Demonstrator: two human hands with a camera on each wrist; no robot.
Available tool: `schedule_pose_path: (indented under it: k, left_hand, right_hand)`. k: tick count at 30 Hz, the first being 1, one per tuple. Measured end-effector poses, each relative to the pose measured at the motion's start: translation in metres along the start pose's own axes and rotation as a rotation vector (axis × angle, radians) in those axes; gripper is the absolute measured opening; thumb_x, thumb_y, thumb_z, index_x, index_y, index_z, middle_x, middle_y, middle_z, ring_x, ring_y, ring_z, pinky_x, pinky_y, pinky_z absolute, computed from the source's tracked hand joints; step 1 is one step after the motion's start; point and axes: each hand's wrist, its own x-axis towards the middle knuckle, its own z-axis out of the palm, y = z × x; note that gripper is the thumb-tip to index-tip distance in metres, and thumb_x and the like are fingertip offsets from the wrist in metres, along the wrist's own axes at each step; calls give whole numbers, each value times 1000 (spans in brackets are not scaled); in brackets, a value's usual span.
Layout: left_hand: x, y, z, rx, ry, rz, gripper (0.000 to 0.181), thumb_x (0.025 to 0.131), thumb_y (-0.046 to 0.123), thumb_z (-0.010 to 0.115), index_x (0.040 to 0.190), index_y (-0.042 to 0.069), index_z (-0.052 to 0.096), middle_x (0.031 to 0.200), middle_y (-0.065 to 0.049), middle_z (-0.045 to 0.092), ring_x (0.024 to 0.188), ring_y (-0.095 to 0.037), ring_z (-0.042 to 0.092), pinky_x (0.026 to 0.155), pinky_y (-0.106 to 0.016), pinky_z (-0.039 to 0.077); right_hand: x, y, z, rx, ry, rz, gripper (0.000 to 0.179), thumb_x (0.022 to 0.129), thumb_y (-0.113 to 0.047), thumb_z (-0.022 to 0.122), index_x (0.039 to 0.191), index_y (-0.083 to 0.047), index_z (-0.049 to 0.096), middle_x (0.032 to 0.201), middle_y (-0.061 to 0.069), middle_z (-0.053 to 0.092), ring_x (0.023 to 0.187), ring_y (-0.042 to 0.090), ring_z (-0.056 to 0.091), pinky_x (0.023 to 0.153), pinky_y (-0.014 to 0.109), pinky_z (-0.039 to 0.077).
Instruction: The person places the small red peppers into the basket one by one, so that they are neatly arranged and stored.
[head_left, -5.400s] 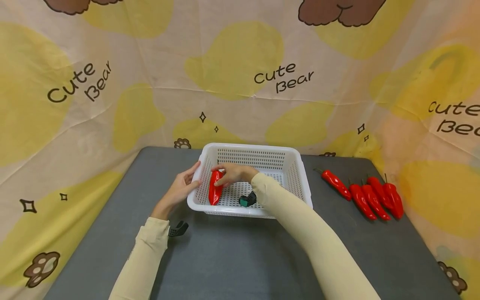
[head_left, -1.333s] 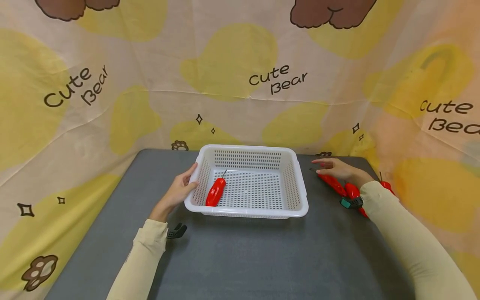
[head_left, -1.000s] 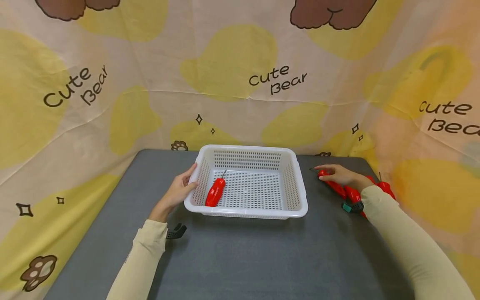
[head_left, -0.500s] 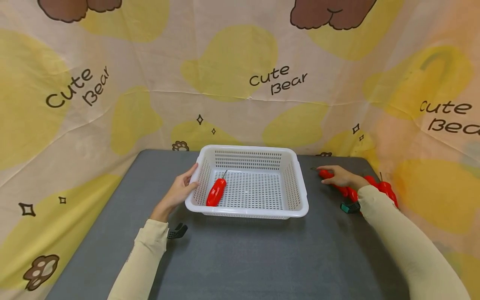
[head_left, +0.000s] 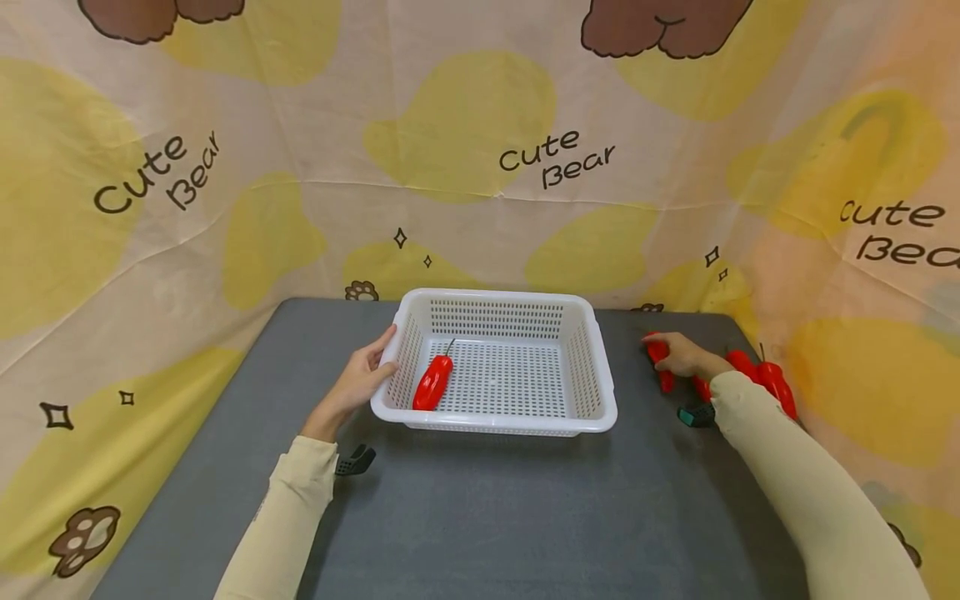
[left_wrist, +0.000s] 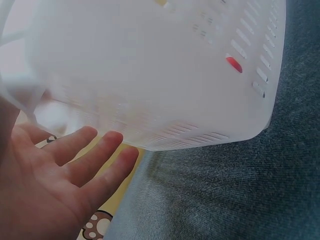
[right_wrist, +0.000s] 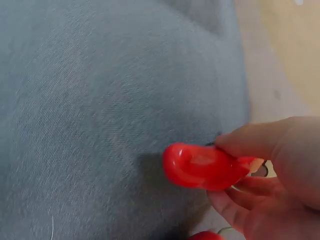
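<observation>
Thumb and fingertips of the right hand (head_left: 681, 356) pinch a glossy red pepper (right_wrist: 197, 166), closed in on it from both sides with only the pepper's thickness between them. Its rounded end sticks out past the fingers; the other end is mostly covered by the hand. Just to the right of this grip, more red peppers (head_left: 777, 385) lie grouped on a dark grey table (head_left: 480, 517), partly hidden by the wrist and a cream sleeve (head_left: 817, 483). Left of the grip, apart from it, stands a white perforated basket (head_left: 495, 422). Inside, toward the end farthest from the grip, rests a single red chilli (head_left: 432, 383), its stem pointing away from the wearer. Farther left still, the left hand (head_left: 356, 383) touches the basket's outer end, thumb at the rim, fingers extended loosely along the wall. A black device with a green face (head_left: 697, 416) sits nearer the wearer than the grip, at the right wrist. Beyond the grip and table hangs pale fabric (head_left: 480, 233) with yellow blotches and the words "Cute Bear".
</observation>
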Motion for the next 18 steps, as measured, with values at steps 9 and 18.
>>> schedule_pose_path:
  k: [9,18]
  left_hand:
    - [0,2,0,-2,1,-14,70,101,2,48,162,9,16,167,-22,23,141,-44,42,103,-58,47]
    - [-1,3,-1,-5,-10,-2,70,101,2,48,162,8,15,167,-22,20,144,-43,38,107,-59,43]
  right_hand:
    - [0,-9,-8,243,16,63,63,97,-2,55,154,4,30,155,42,25,136,55,32,112,64,39]
    - [0,-18,-20,396,68,39,64,101,-5,52,158,-1,25,153,38,30,126,44,42,85,26,52]
